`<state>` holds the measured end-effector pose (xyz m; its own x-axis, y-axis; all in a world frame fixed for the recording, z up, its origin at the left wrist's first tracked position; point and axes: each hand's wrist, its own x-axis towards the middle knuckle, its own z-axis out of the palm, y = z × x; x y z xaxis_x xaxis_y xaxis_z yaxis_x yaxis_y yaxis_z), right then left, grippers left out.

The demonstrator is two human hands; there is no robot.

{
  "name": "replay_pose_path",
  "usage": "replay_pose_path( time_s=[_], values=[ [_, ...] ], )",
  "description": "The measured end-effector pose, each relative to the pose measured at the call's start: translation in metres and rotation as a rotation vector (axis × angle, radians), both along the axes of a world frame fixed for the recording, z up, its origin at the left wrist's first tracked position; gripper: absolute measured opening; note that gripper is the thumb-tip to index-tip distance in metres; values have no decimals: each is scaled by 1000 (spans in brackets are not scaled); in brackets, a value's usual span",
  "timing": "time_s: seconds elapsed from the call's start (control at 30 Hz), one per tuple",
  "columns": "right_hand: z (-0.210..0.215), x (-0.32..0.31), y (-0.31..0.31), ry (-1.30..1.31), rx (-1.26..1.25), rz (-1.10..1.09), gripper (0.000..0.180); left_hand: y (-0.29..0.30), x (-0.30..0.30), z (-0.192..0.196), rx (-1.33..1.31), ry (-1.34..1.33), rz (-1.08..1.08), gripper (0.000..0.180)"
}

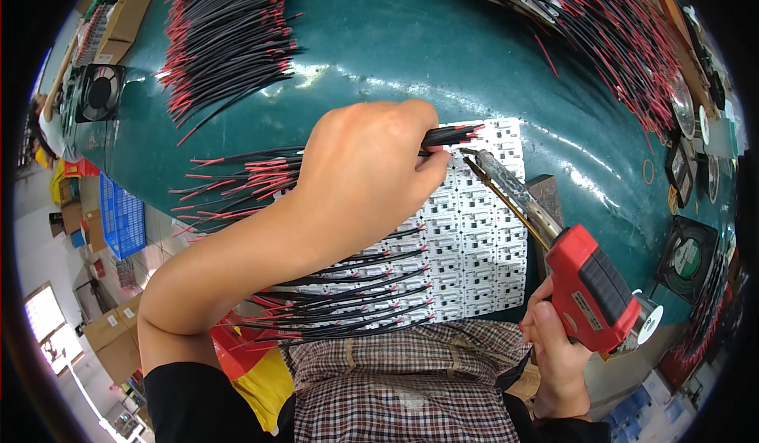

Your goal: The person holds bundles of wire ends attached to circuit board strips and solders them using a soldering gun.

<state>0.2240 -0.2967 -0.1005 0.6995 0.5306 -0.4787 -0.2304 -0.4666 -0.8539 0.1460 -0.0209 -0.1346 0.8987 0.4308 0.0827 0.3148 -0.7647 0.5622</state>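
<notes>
My left hand [371,162] is closed around a small bundle of black wires [449,136] with red ends, held over the far part of a white circuit board panel [478,241]. My right hand [558,352] grips a red and black soldering gun [589,285] at the panel's right side. The gun's tip, with a thin feed tube beside it, points at the panel just right of my left fingers. Several wires [356,297] lie in rows across the panel's near left part, their right ends on the boards. More loose wires [269,176] lie left of my left wrist.
A large pile of black wires [233,35] lies at the far left of the green table [379,55], another [609,35] at the far right. A dark block [545,194] sits by the panel. Fans stand at the left [101,92] and right [688,259]. A blue crate [121,215] stands beyond the left edge.
</notes>
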Motion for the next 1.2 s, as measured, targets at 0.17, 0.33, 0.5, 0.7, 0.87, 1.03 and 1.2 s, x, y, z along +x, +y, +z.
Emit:
replay_pose_path(
  time_s=[0.17,0.33,0.5,0.7,0.87,1.03,1.2],
  values=[
    [-6,0,-2,-65,15,27,24,-1,1,-2,18,-21,-2,20],
    [-8,1,-1,-92,51,73,21,-3,1,-4,38,-24,6,21],
    [-9,1,-1,-120,74,92,23,-4,2,-5,61,-52,0,22],
    [-3,-1,-2,-78,84,31,30,-4,2,-6,71,-57,-2,22],
    [0,-2,-2,-67,12,13,30,-2,3,-4,4,-25,15,17],
    [-2,1,-4,-66,16,79,25,2,7,-1,-89,-1,2,14],
    [-2,-3,-5,-37,-19,29,24,4,9,2,-81,45,-13,16]
  ],
)
